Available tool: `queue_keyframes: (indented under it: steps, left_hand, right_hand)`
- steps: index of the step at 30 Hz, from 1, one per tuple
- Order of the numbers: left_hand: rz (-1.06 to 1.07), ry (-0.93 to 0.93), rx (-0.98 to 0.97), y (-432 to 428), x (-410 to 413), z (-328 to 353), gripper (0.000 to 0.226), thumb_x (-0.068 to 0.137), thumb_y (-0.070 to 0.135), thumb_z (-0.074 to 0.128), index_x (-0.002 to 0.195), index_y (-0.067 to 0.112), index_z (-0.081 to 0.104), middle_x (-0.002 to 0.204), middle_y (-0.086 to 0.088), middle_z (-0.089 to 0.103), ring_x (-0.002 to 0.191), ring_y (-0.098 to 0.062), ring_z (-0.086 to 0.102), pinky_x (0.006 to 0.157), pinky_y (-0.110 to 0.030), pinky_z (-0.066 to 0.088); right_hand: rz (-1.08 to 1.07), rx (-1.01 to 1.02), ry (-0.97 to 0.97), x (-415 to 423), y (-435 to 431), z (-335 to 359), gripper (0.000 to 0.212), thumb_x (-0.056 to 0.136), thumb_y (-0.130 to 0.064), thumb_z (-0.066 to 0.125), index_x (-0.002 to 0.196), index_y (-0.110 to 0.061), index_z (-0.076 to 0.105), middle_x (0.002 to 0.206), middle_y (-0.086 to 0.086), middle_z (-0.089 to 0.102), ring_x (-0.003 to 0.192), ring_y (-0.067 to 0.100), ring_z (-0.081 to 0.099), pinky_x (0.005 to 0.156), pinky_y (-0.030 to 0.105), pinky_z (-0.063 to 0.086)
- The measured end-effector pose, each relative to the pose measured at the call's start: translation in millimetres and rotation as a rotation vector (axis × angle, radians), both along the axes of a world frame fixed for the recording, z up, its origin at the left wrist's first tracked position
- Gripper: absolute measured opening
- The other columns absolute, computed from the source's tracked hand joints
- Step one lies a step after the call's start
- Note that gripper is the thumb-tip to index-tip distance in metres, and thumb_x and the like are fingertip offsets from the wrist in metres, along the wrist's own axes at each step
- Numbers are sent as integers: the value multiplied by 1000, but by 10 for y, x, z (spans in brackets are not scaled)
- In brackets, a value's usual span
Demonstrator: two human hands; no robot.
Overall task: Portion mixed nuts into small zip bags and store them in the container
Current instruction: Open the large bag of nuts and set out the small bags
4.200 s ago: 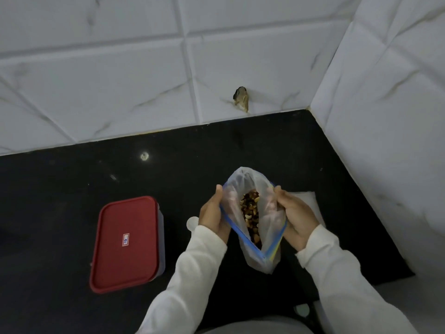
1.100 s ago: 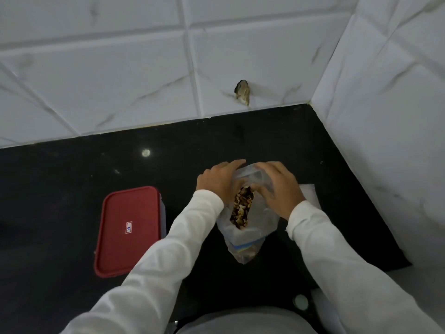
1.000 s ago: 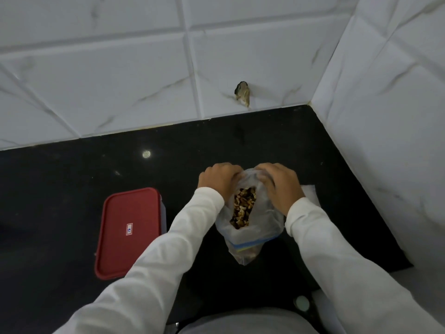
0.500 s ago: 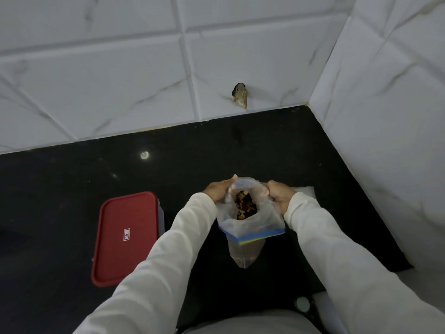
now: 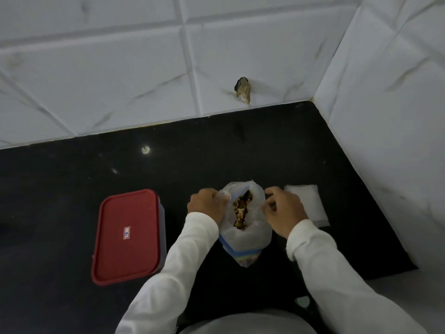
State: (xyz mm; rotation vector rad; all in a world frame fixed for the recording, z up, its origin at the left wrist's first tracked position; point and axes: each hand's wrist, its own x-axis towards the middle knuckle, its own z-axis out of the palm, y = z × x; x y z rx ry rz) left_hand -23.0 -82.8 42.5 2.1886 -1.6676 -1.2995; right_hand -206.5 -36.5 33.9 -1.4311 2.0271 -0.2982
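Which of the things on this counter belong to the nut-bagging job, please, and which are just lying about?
Job: nut bag, nuts, white stack (probably small bags), red-lidded container.
Lying about: broken spot on wall tile, small round object at near edge.

Shiny, smooth black stone tabletop (image 5: pixel 216 153) with tiny bright glints. Smooth, slightly shiny red plastic box lid (image 5: pixel 127 235). Thin, crinkly, cloudy see-through plastic zip bag (image 5: pixel 243 239) with a blue strip. Soft, matt white cloth sleeves (image 5: pixel 185 256). Smooth, glossy white wall tiles (image 5: pixel 96 68) with grey marble lines.
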Motion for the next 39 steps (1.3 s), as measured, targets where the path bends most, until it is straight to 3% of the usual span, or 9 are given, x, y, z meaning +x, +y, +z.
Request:
queue_keyframes:
  steps: [6,11,15,19,25,28,31,35,39]
  left_hand:
    - [110,248,87,68,-5,-69,19,95,34,55,81,28,66,96,-2,69,98,-25,64,97,-44,50]
    - [-46,93,13,228,-28,148,38,93,53,53,113,22,61,108,-2,67,103,-24,62,97,-44,50]
    - [-233,-152,-13,355,-13,214,27,95,40,55,110,17,61,105,-3,66,103,-25,62,94,-40,51]
    - [146,233,84,347,60,22,19,96,10,53,109,6,68,104,-15,68,100,-31,64,85,-38,54]
    - [1036,1379,349,342,11,-227,30,94,-10,32,106,-5,59,78,-17,72,73,-28,70,67,-36,60]
    - [1213,1551,378,360,-95,-338,24,75,1,55,97,-3,62,86,-12,61,80,-21,60,90,-28,49]
    - [1112,1370,397,378,-88,-379,30,80,7,57,108,2,65,108,-20,65,103,-34,60,89,-51,50]
    - [772,817,184,464,87,-399,13,97,20,53,94,13,64,118,-19,64,97,-30,63,89,-50,53]
    - [430,499,129,667,252,-185,37,88,51,62,110,21,62,102,-5,68,92,-20,66,73,-35,56]
  right_hand:
    - [-460,114,-577,-41,32,-143,18,95,-36,56,107,-28,66,109,-3,68,102,16,62,94,39,51]
    - [-167,107,-219,64,117,95,58,70,-74,61,100,-24,61,98,-6,60,91,12,59,77,28,48]
    - [-3,342,5,110,122,-17,31,88,-34,64,113,-16,59,110,3,63,105,22,60,86,32,50]
    - [-163,286,-242,31,167,-26,21,95,-11,50,106,-21,65,104,-1,64,103,19,59,88,31,48]
    - [-968,249,-1277,24,205,-183,46,89,17,27,114,-3,61,114,22,63,112,37,56,97,49,45]
    - [-1117,238,-1337,69,235,-362,65,72,21,31,131,2,52,128,26,56,124,42,49,104,53,40]
    - [-1011,160,-1112,131,190,-391,52,87,17,33,134,3,48,135,26,51,120,42,53,105,52,41]
    - [-925,159,-932,45,247,-323,33,92,-24,58,124,-18,58,124,15,59,102,26,59,91,47,50]
    - [-539,242,-618,99,421,-100,71,68,-65,72,125,-28,52,118,-4,57,107,18,55,89,38,47]
